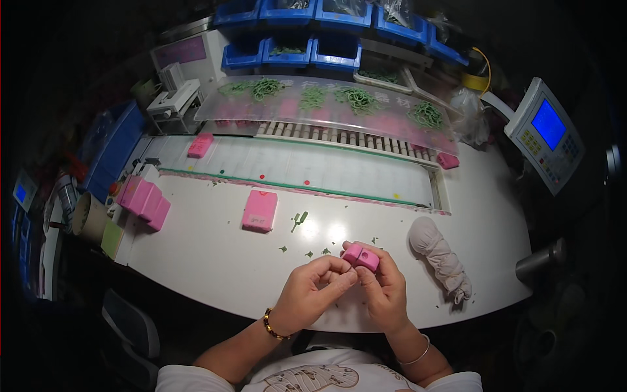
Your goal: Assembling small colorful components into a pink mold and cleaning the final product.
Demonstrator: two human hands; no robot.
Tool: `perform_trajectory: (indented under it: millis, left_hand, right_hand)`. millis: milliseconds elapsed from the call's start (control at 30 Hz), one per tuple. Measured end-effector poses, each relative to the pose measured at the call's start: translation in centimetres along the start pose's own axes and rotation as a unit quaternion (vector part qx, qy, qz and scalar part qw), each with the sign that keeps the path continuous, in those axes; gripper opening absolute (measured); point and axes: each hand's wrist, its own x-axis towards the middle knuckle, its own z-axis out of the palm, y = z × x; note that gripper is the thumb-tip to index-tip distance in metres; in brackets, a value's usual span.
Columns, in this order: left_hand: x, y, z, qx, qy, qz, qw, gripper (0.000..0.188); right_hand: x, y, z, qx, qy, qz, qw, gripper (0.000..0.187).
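Near the table's front edge, a small pink block (361, 257) with a round hole and a groove or seam sits in my right hand (386, 287), its fingers and thumb wrapped round it. Thumb and forefinger of my left hand (310, 291) are pinched together at the block's lower left side. Whatever is between those fingertips is too small to make out. Just beyond my hands lie green scraps (310, 254). Farther left are a slim green forked piece (299, 221) and a flat pink block (260, 210) with a pale label.
A rolled beige cloth (439, 255) lies right of my hands. Behind runs a white conveyor belt (287, 163), below a clear shelf (313, 117) with green strands. Stacked pink blocks (145, 201) stand left, a control panel (547, 134) right, and blue bins (336, 52) at the back.
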Motion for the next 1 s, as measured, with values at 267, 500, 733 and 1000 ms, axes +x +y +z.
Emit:
perform_trajectory:
  millis: [267,500,733,1000]
  left_hand:
    - [0.4,-0.9,-1.7,-0.305,-0.027,-0.045,0.951,0.026]
    - [0.5,-1.7,-1.5,-0.043,0.092,0.104,0.989,0.032]
    - [0.1,-1.8,-0.4,0.281,0.096,0.234,0.926,0.044]
    - [0.4,-1.6,-2.6,0.254,-0.062,0.214,0.941,0.041]
  right_hand:
    - [0.1,-1.2,-1.6,0.088,-0.058,0.039,0.994,0.033]
    - [-0.3,0.0,-2.0,0.178,-0.003,0.118,0.977,0.044]
    - [-1.0,-0.7,0.5,0.023,-0.054,0.044,0.997,0.05]
    - [-0.5,-1.2,-1.6,-0.056,-0.164,0.017,0.985,0.052]
